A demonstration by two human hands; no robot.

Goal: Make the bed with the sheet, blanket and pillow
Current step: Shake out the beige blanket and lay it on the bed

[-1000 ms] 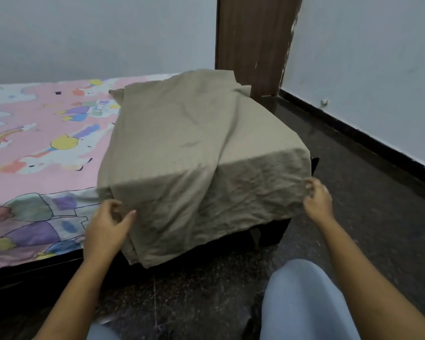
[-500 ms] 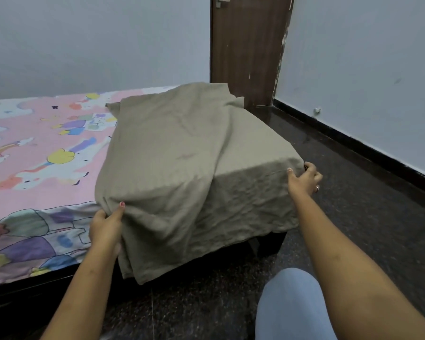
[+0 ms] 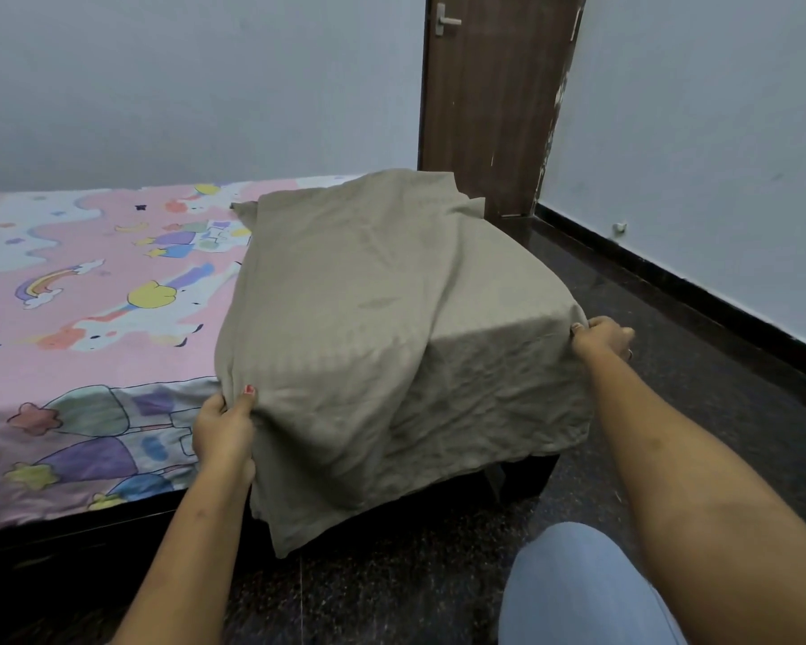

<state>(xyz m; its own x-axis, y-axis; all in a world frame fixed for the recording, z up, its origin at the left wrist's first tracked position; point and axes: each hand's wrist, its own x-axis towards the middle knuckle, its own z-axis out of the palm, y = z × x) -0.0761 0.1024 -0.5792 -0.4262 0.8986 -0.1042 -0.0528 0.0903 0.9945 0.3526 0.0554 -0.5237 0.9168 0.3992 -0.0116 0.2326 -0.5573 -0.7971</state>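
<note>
At frame centre, the left hand (image 3: pixel 224 435) and right hand (image 3: pixel 599 336) are each gripping the folded khaki cotton blanket (image 3: pixel 382 328) draped over the bed's corner. The pink cartoon-print sheet (image 3: pixel 94 290) is lying spread; unfolding the blanket and placing a pillow, unseen here, appear outstanding.

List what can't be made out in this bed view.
- Head view: bed corner, hidden under the tan blanket.
- Fingertips of the left hand and right hand, tucked into blanket folds.
- Far end of the pink sheet, cut off by the left edge.
- Pillow: none in view.
</note>
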